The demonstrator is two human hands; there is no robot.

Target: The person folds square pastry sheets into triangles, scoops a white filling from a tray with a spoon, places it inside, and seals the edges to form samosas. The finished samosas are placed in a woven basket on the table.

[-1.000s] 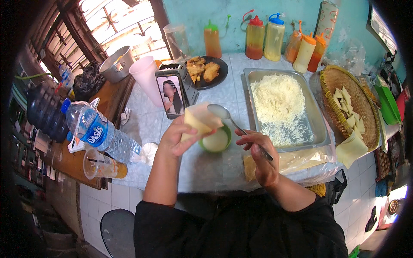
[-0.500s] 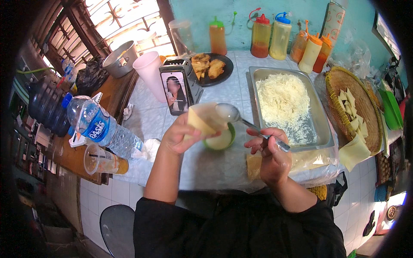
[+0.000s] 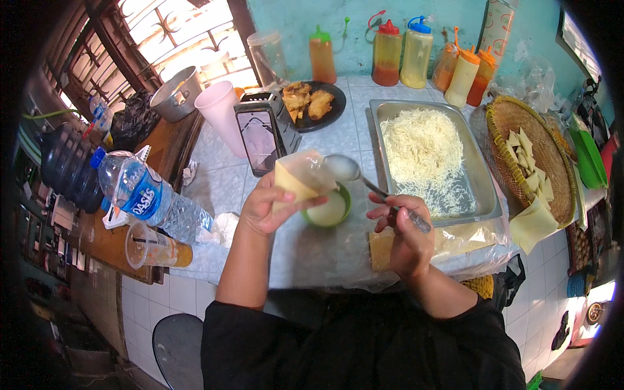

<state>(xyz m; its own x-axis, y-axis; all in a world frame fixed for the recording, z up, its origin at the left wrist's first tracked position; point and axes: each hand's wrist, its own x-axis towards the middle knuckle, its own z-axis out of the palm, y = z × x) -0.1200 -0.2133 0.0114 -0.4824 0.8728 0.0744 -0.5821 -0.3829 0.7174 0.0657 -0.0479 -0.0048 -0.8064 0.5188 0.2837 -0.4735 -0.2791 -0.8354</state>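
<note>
My left hand [image 3: 261, 209] pinches a pale folded pastry wrapper [image 3: 292, 182] whose upper part looks thin and translucent. A metal spoon [image 3: 373, 189] is held by its handle in my right hand [image 3: 413, 235]. Its bowl, coated with something whitish, is at the wrapper's right edge; whether they touch I cannot tell. Below them on the table stands a small green bowl [image 3: 347, 209] of milky white liquid. To the right, a metal tray [image 3: 490, 207] holds a heap of pale shreds [image 3: 422, 146]. A plastic-wrapped stack of wrappers [image 3: 465, 240] lies in front of the tray.
A woven basket [image 3: 497, 140] with folded wrappers stands at the right. Behind my left hand are a phone [image 3: 259, 142] on a stand, a pink cup [image 3: 221, 120] and a black plate [image 3: 339, 104] of fried food. Left stands a water bottle [image 3: 146, 192]; squeeze bottles [image 3: 387, 55] line the wall.
The wrapper is a little more upright and turned in my left hand. The spoon stays beside its right edge. The picture on the phone screen has changed.
</note>
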